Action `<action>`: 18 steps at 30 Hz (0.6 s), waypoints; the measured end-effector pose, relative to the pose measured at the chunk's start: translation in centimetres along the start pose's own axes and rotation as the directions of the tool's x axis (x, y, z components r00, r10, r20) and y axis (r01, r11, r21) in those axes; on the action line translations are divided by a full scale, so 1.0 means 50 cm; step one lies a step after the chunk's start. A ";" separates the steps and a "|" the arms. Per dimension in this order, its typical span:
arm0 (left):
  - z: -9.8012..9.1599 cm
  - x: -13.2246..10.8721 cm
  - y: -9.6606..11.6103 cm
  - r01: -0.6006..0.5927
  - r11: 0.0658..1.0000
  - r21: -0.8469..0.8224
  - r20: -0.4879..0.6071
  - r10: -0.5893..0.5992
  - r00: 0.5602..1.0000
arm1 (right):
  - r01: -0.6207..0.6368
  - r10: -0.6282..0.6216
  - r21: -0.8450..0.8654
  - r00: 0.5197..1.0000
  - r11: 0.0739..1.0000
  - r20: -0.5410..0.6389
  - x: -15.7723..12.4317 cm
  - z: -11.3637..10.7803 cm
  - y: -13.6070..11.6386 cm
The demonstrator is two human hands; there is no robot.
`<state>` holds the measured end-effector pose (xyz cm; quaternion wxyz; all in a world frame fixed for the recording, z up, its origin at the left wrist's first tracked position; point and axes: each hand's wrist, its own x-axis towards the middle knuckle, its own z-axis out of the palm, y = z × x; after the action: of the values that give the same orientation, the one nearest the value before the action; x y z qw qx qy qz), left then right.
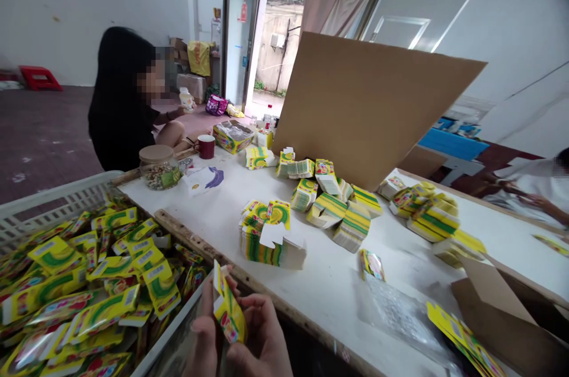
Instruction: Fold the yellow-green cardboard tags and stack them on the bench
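Observation:
Both my hands are low in the frame, closed on one small yellow and green carton (228, 307) held upright between them. My left hand (205, 338) grips it from the left side with the fingertips at its top edge. My right hand (263, 335) pinches it from the right. Just left of my hands, a white plastic crate (53, 199) is heaped with several yellow and green packets (89, 288). A stack of flat cartons (265, 233) stands on the white table (329, 288) just beyond my hands.
More carton stacks (342, 211) lie across the table, with a large brown cardboard sheet (364, 104) leaning behind them. A jar (159, 168), a red mug (205, 146) and an open box (232, 135) sit at the far end. One person sits at far left, another at right.

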<state>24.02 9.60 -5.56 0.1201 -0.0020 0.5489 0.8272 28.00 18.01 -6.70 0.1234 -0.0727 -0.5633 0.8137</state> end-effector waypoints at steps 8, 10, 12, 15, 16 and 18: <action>0.000 0.012 0.011 0.064 0.984 -0.166 0.001 -0.065 0.998 | 0.059 -0.082 -0.275 0.994 0.960 -0.073 -0.007 -0.037 -0.045; -0.003 0.012 0.004 0.083 0.985 -0.150 0.021 -0.080 0.997 | 0.056 -0.098 -0.289 0.986 0.956 -0.132 -0.005 -0.043 -0.054; -0.008 0.012 -0.006 0.115 0.989 -0.090 0.051 -0.111 0.992 | 0.062 -0.105 -0.309 0.987 0.949 -0.125 -0.001 -0.052 -0.061; -0.019 0.018 -0.014 0.116 0.993 0.021 0.023 -0.116 0.993 | 0.117 -0.115 -0.422 0.993 0.899 0.031 0.003 -0.070 -0.069; -0.024 0.021 -0.011 0.117 0.992 0.044 0.017 -0.117 0.993 | 0.145 -0.123 -0.467 0.989 0.872 0.076 0.004 -0.078 -0.071; -0.037 0.028 0.003 0.083 0.995 0.060 0.001 -0.083 0.997 | 0.195 -0.158 -0.584 0.981 0.788 0.114 0.005 -0.095 -0.077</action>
<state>22.37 8.12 -6.35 0.1552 -0.0199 0.5727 0.8047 29.41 23.62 -4.79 0.1534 -0.0305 -0.7967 0.5838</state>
